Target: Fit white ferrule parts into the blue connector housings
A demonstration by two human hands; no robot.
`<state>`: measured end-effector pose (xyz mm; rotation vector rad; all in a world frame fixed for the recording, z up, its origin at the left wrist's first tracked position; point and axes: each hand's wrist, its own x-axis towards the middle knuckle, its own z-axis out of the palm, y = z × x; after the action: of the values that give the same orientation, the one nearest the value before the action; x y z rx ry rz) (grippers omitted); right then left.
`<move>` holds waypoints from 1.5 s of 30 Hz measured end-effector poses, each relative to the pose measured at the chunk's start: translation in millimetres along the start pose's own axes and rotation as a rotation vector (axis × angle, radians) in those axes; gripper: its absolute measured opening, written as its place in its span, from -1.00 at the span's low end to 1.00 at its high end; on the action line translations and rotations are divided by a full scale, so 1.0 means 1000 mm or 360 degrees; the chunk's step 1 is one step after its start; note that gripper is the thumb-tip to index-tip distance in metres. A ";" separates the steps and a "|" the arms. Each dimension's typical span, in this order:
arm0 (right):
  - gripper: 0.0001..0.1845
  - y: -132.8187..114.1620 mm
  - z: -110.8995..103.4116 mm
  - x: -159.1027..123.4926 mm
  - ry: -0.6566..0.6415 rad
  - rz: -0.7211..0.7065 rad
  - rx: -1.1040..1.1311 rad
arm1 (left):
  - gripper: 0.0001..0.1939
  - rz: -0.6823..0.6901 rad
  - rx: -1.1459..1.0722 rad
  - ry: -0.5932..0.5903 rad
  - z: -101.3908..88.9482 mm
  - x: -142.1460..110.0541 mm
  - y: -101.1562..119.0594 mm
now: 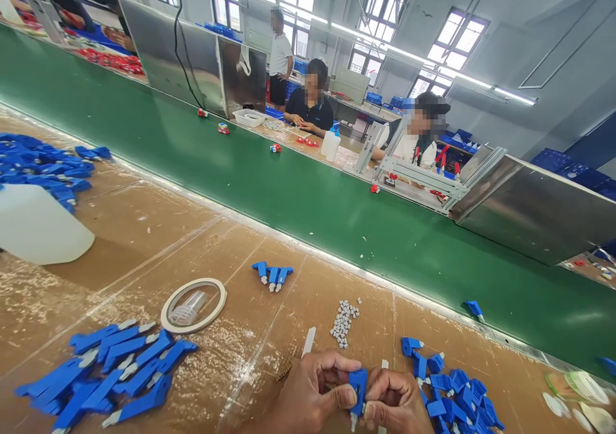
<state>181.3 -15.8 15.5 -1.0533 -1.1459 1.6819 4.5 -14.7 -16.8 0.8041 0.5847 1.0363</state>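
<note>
Left hand point(308, 392), right hand point(397, 402) pinch blue clip point(357, 386); tape roll point(193, 305) rings clear cup point(188, 308).

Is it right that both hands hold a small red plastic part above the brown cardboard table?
Not quite. In the head view, the left hand and right hand hold a small blue plastic part, not red, above the brown cardboard table.
</note>
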 end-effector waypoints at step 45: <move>-0.41 0.021 -0.010 0.005 -0.0093 -0.0044 0.0163 | -0.56 -0.0527 -0.0731 -0.0520 -0.020 0.006 0.015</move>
<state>185.3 -14.2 -7.8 -0.9259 -1.0941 1.7406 -15.8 1.2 -17.0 0.4354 0.1764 0.6757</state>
